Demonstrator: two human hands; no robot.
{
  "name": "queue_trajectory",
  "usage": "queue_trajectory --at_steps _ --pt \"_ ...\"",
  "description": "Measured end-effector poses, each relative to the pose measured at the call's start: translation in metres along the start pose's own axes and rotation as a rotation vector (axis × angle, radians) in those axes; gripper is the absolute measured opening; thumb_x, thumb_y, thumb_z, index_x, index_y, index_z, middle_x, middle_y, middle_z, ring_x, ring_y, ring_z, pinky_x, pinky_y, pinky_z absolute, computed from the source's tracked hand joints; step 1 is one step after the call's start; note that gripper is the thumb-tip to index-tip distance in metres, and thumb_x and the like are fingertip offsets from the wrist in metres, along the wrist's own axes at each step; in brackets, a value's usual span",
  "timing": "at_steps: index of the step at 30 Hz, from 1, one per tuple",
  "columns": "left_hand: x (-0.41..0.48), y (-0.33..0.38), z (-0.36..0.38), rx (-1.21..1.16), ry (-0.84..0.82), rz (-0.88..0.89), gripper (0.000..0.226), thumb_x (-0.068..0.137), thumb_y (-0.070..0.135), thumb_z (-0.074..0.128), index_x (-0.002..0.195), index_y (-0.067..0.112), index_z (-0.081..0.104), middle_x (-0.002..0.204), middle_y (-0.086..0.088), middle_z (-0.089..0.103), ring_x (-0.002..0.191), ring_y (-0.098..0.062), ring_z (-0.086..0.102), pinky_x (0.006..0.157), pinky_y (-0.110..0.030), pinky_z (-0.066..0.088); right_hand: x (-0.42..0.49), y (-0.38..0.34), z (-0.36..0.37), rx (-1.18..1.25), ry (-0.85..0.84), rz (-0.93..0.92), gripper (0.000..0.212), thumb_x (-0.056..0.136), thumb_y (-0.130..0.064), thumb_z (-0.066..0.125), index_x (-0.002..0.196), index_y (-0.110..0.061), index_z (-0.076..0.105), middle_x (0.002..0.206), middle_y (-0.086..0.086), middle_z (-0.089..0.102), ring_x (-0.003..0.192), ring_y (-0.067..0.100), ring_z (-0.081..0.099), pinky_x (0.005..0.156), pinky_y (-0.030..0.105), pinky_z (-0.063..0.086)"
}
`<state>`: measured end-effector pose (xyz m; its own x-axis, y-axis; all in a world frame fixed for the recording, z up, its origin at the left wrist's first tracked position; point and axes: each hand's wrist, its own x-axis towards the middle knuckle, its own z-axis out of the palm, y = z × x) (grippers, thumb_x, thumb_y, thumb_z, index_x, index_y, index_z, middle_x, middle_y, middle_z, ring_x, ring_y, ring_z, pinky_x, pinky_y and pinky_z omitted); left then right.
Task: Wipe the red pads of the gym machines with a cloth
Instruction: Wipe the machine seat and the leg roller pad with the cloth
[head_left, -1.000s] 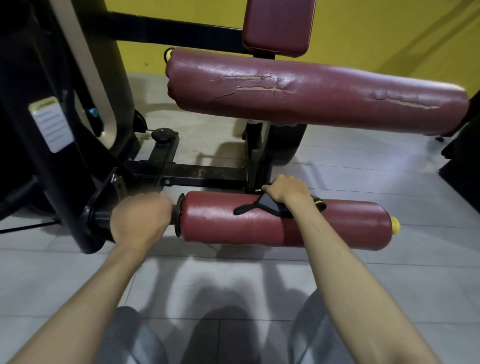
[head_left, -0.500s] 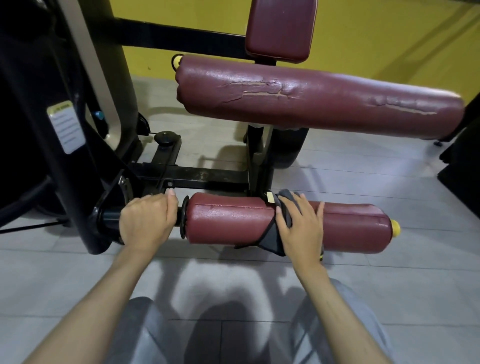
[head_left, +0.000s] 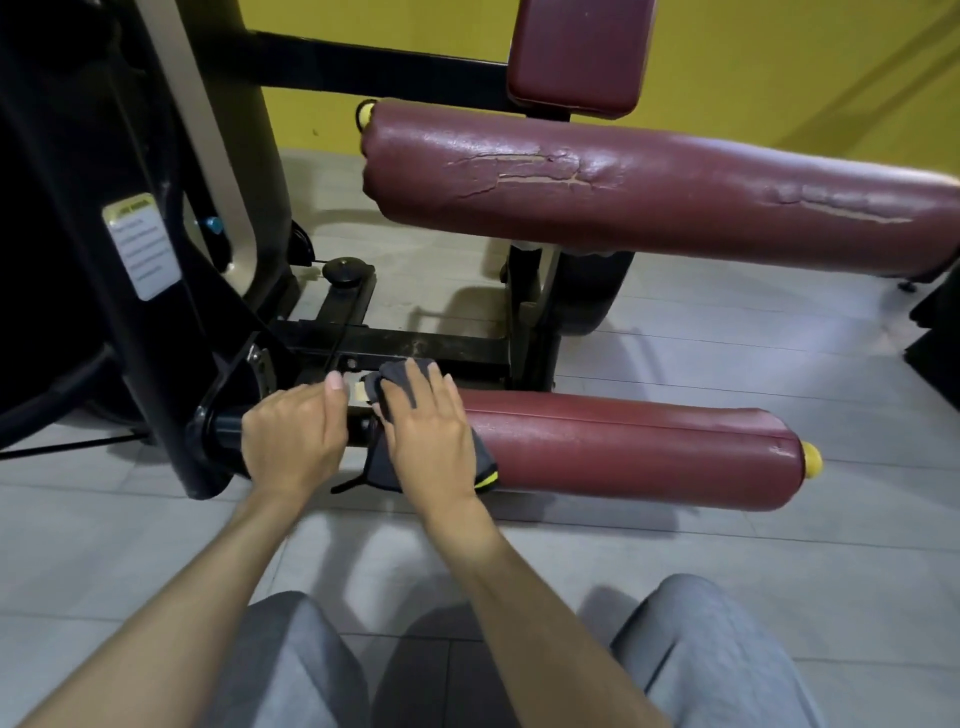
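Note:
A low red roller pad (head_left: 623, 449) with a yellow end cap lies across the machine in front of me. My right hand (head_left: 428, 431) lies flat with straight fingers on a dark grey cloth (head_left: 397, 382), pressing it over the pad's left end. The cloth has a yellow-edged corner hanging at the front. My left hand (head_left: 293, 436) grips the black bar (head_left: 226, 431) just left of the pad. A longer cracked red roller pad (head_left: 649, 192) sits higher behind, and a red back pad (head_left: 576, 52) stands above it.
The black machine frame (head_left: 130, 234) with a white label rises at the left. A black base bar (head_left: 415, 348) runs behind the low pad. Grey floor tiles surround it, a yellow wall stands behind, and my grey-trousered knees are at the bottom.
My right hand has slid the cloth leftward along the low pad from its middle to its left end. The left hand has stayed on the bar.

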<state>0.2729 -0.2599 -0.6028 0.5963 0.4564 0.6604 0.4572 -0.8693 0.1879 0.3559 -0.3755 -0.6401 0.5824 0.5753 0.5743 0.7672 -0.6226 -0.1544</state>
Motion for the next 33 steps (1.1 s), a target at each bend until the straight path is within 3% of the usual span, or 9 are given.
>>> queue_trajectory --at_steps 2,6,10,12,15,18,22,29,33 --pt "-0.002 -0.002 -0.001 0.006 0.027 0.048 0.064 0.107 0.03 0.029 0.052 0.008 0.052 0.049 -0.01 0.051 0.048 -0.034 0.056 0.052 -0.031 0.027 -0.003 0.023 -0.009 -0.042 -0.039 -0.05 0.038 0.087 -0.022 0.074 0.125 -0.022 0.067 0.144 0.011 0.06 0.135 0.033 0.054 0.118 0.046 0.038" --pt "-0.001 0.003 -0.001 0.068 0.032 0.12 0.063 0.109 0.031 0.031 0.052 0.011 0.05 0.049 -0.012 0.051 0.051 -0.036 0.057 0.051 -0.038 0.039 -0.012 0.094 -0.04 -0.051 -0.035 0.076 0.044 0.08 -0.009 0.077 0.123 -0.015 0.07 0.134 0.015 0.066 0.127 0.036 0.061 0.114 0.049 0.044" --pt "-0.001 0.007 -0.002 0.109 0.044 0.109 0.059 0.107 0.026 0.039 0.052 0.009 0.051 0.049 -0.014 0.052 0.05 -0.036 0.056 0.051 -0.041 0.041 -0.037 0.191 -0.089 -0.116 -0.086 0.238 0.037 0.094 -0.016 0.065 0.131 -0.017 0.064 0.139 0.007 0.063 0.128 0.033 0.056 0.11 0.056 0.04" --pt "-0.003 0.007 -0.001 0.112 0.054 0.114 0.058 0.107 0.025 0.04 0.053 0.008 0.052 0.049 -0.014 0.052 0.049 -0.035 0.055 0.051 -0.041 0.041 -0.055 0.238 -0.115 -0.14 -0.039 0.314 0.03 0.096 -0.015 0.061 0.125 -0.015 0.067 0.136 0.002 0.064 0.116 0.026 0.054 0.102 0.056 0.045" --pt "-0.005 0.006 -0.002 0.104 0.053 0.105 0.059 0.108 0.026 0.039 0.053 0.008 0.052 0.049 -0.013 0.052 0.05 -0.035 0.055 0.052 -0.042 0.042 -0.079 0.302 -0.151 -0.167 -0.002 0.421 0.034 0.096 -0.02 0.047 0.121 -0.017 0.069 0.137 -0.001 0.063 0.103 0.031 0.055 0.092 0.05 0.049" --pt "-0.005 0.007 -0.002 0.096 0.055 0.108 0.059 0.108 0.026 0.039 0.053 0.009 0.052 0.049 -0.012 0.052 0.05 -0.035 0.055 0.052 -0.04 0.041 -0.091 0.337 -0.166 -0.139 0.007 0.568 0.033 0.102 -0.029 0.044 0.124 -0.018 0.067 0.136 0.004 0.064 0.105 0.036 0.056 0.089 0.048 0.048" --pt "-0.002 0.008 0.0 0.1 0.039 0.123 0.054 0.105 0.026 0.044 0.054 0.011 0.054 0.05 -0.01 0.054 0.052 -0.035 0.057 0.053 -0.038 0.041 -0.086 0.327 -0.159 -0.065 0.139 0.798 0.029 0.106 -0.033 0.046 0.125 -0.019 0.063 0.132 0.002 0.066 0.115 0.036 0.062 0.087 0.046 0.051" --pt "0.001 0.007 0.002 0.1 0.038 0.125 0.05 0.101 0.022 0.044 0.053 0.009 0.053 0.048 -0.009 0.051 0.048 -0.032 0.055 0.051 -0.036 0.041 -0.053 0.239 -0.115 -0.121 0.124 0.528 0.025 0.105 -0.032 0.052 0.119 -0.018 0.068 0.123 -0.001 0.069 0.108 0.027 0.065 0.075 0.037 0.05" --pt "-0.001 0.002 0.007 0.053 0.024 0.091 0.062 0.105 0.028 0.027 0.058 0.008 0.063 0.05 -0.009 0.054 0.053 -0.033 0.059 0.055 -0.036 0.042 -0.029 0.171 -0.089 -0.073 0.078 0.395 0.022 0.101 -0.029 0.06 0.115 -0.015 0.071 0.114 0.003 0.071 0.098 0.029 0.068 0.075 0.037 0.054"
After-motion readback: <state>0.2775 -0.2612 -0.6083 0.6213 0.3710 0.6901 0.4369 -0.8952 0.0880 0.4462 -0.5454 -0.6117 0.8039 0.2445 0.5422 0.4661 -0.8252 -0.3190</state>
